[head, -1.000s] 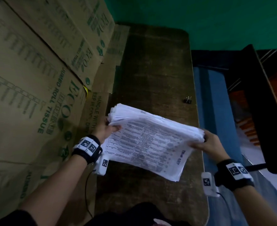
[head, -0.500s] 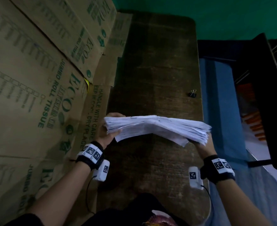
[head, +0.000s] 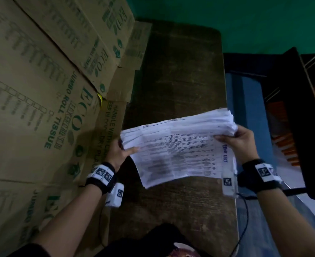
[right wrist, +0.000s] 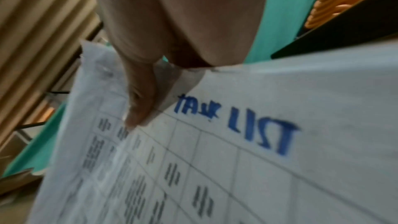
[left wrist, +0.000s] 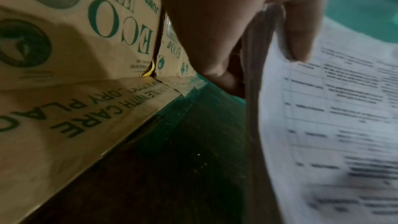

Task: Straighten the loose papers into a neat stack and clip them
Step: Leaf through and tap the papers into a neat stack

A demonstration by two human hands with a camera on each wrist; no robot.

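A thick stack of printed papers (head: 179,147) hangs above the dark wooden table (head: 180,71), its printed face tilted toward me, sheet edges uneven at the far right. My left hand (head: 121,151) grips the stack's left end, thumb on the top sheet. My right hand (head: 240,140) grips the right end, thumb beside blue handwriting. In the left wrist view my left hand (left wrist: 254,43) pinches the papers (left wrist: 327,125) between thumb and fingers. In the right wrist view the thumb of my right hand (right wrist: 140,101) presses on the top sheet (right wrist: 237,159). The binder clip is hidden behind the papers.
Brown cardboard boxes (head: 41,89) printed with green text stand along the table's left side. A green wall (head: 245,19) is behind the table. To the right lie a blue surface (head: 245,101) and a dark piece of furniture (head: 301,117).
The stack has tipped from edge-on back to showing its printed face and has shifted to the right, now covering the clip on the table. Both hands kept their grip.
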